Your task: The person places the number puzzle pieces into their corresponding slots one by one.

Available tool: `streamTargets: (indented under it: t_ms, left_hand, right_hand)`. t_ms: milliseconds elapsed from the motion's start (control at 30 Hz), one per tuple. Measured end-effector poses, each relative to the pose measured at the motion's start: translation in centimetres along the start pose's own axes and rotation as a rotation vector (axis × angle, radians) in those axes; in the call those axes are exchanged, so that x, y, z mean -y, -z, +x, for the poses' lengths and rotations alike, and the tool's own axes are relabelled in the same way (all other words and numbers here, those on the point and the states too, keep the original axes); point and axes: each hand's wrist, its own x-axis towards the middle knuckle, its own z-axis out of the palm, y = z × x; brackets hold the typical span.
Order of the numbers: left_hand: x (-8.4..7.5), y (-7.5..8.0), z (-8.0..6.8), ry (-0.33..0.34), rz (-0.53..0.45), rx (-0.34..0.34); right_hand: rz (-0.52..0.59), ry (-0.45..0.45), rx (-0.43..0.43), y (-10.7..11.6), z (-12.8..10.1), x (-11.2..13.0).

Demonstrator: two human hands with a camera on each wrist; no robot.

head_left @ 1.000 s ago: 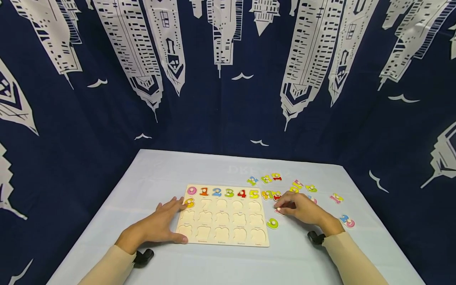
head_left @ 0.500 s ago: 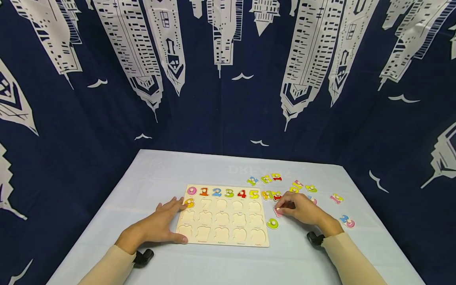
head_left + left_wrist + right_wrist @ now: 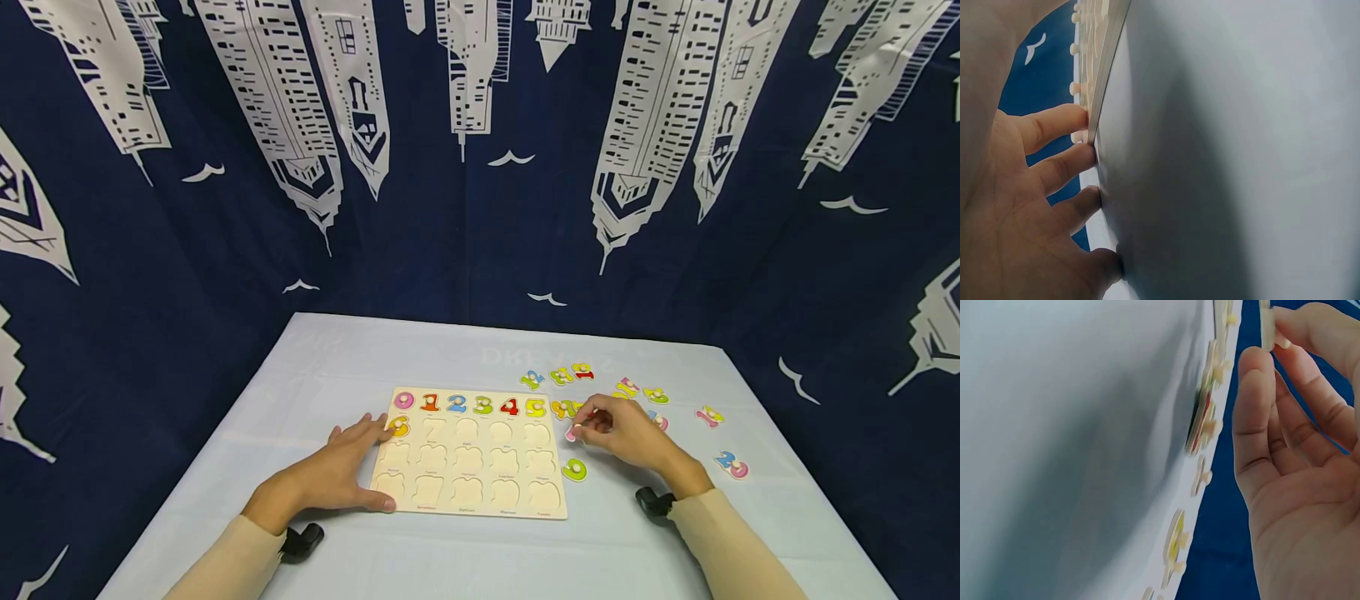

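Observation:
A wooden number puzzle board (image 3: pixel 468 454) lies on the table, with numbers 0 to 5 in its top row and a yellow 6 (image 3: pixel 399 427) below them. My left hand (image 3: pixel 341 471) lies flat on the table with its fingers straight, touching the board's left edge (image 3: pixel 1100 94). My right hand (image 3: pixel 626 433) pinches a small pink number piece (image 3: pixel 573 432) by its peg (image 3: pixel 1267 328), lifted just off the table at the board's right side. A green 0 piece (image 3: pixel 574 470) sits on the table below that hand.
Several loose coloured number pieces (image 3: pixel 570 375) are scattered on the light table (image 3: pixel 337 358) to the right of the board, out to a blue and pink pair (image 3: pixel 731 464). A dark blue curtain with white buildings (image 3: pixel 480 150) hangs behind the table.
My right hand has lifted the pink piece off the table and carried it slightly left and up toward the board. The left hand has stayed in place.

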Motion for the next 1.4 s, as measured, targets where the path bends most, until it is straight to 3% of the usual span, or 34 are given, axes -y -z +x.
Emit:
streamTargets:
  t_ms: [200, 500, 900, 1167, 1400]
  left_hand:
    - [-0.3, 0.3, -0.1, 0.005, 0.002, 0.003]
    - [-0.1, 0.1, 0.0, 0.005, -0.005, 0.011]
    - [-0.1, 0.0, -0.1, 0.002, -0.009, 0.006]
    - [0.0, 0.2, -0.1, 0.006, -0.008, 0.014]
    - [-0.1, 0.3, -0.1, -0.001, -0.002, 0.014]
  right_hand:
    - [0.063, 0.034, 0.006, -1.0, 1.0, 2.0]
    - [0.124, 0.172, 0.008, -4.0, 3.6, 5.0]
    - [0.1, 0.154, 0.025, -9.1, 7.4, 11.1]
    - [0.039, 0.173, 0.057, -12.7, 9.7, 13.1]
    - [0.016, 0.166, 0.05, -14.1, 11.0, 14.5]
